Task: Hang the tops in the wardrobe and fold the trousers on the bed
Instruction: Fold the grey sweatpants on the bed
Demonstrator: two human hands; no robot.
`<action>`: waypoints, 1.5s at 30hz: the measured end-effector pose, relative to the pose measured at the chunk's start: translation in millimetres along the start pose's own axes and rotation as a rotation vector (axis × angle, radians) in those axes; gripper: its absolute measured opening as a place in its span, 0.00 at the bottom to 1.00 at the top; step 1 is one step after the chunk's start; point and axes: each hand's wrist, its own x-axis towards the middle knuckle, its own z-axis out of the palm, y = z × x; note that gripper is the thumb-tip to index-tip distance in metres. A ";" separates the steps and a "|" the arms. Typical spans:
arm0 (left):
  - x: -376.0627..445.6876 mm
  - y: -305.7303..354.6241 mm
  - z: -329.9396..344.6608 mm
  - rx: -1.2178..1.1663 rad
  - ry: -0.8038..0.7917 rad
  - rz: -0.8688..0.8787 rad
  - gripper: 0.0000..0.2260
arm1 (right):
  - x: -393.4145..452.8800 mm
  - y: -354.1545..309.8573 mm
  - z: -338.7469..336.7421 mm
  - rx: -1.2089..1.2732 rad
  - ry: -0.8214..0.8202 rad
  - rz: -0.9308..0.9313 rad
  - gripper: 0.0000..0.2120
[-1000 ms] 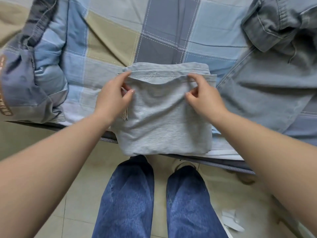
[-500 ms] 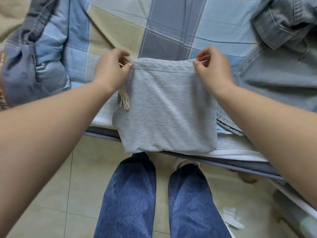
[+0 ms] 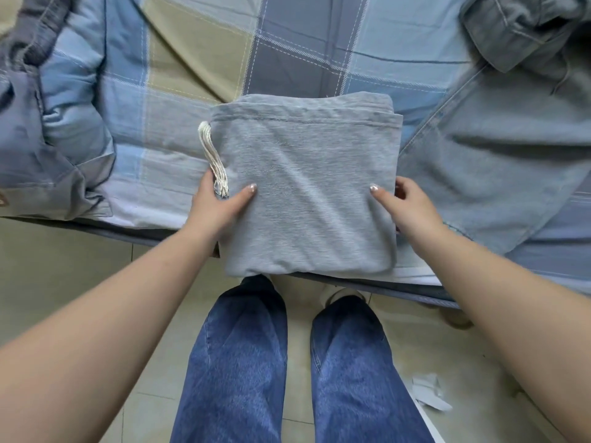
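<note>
The folded trousers [image 3: 307,193] are laid at the bed's [image 3: 287,52] near edge, gripped at their sides by the left hand [image 3: 217,206] and right hand [image 3: 406,209], thumbs on top.

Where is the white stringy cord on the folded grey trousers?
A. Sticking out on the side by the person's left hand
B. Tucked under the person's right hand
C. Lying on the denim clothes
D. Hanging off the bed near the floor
A: the white cord hangs from the left edge of the folded grey trousers, ending just above the left hand, while the right hand holds the other side.
</note>
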 end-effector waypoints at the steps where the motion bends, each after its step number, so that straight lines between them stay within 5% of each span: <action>1: 3.9 6.4 0.2 -0.079 -0.071 -0.053 0.37 | 2.5 -2.5 1.2 0.040 -0.040 0.018 0.29; 3: 5.2 18.7 3.2 -0.137 -0.245 -0.153 0.36 | 5.7 -3.4 6.4 0.080 -0.168 0.015 0.32; 5: -1.1 28.4 9.6 -0.136 -0.368 -0.209 0.30 | 4.5 -7.9 15.0 0.095 -0.285 -0.015 0.24; 11: -36.5 58.2 11.5 -0.252 -0.326 -0.208 0.15 | -14.8 -28.2 2.0 0.311 -0.381 0.117 0.13; 17: -110.2 120.0 -5.3 -0.297 -0.447 -0.143 0.38 | -79.2 -52.0 -69.5 0.451 -0.483 0.068 0.18; 20: -154.1 157.6 -5.1 -0.323 -0.517 -0.092 0.39 | -130.3 -69.5 -116.5 0.473 -0.502 0.041 0.26; 23: -210.1 206.9 -1.7 -0.356 -0.594 -0.024 0.34 | -194.4 -95.9 -172.0 0.496 -0.466 -0.047 0.41; 32: -332.9 325.6 -9.9 -0.279 -0.817 0.179 0.37 | -364.2 -141.7 -259.6 0.655 -0.215 -0.259 0.44; 40: -386.9 377.6 -54.6 -0.047 -1.029 0.336 0.16 | -483.4 -137.3 -210.0 0.888 0.055 -0.409 0.21; 42: -398.6 385.3 -62.7 0.026 -1.087 0.359 0.21 | -506.9 -133.0 -192.1 0.969 0.138 -0.439 0.19; 45: -418.2 395.4 -65.9 0.126 -1.177 0.411 0.40 | -540.5 -122.8 -170.1 1.077 0.243 -0.450 0.20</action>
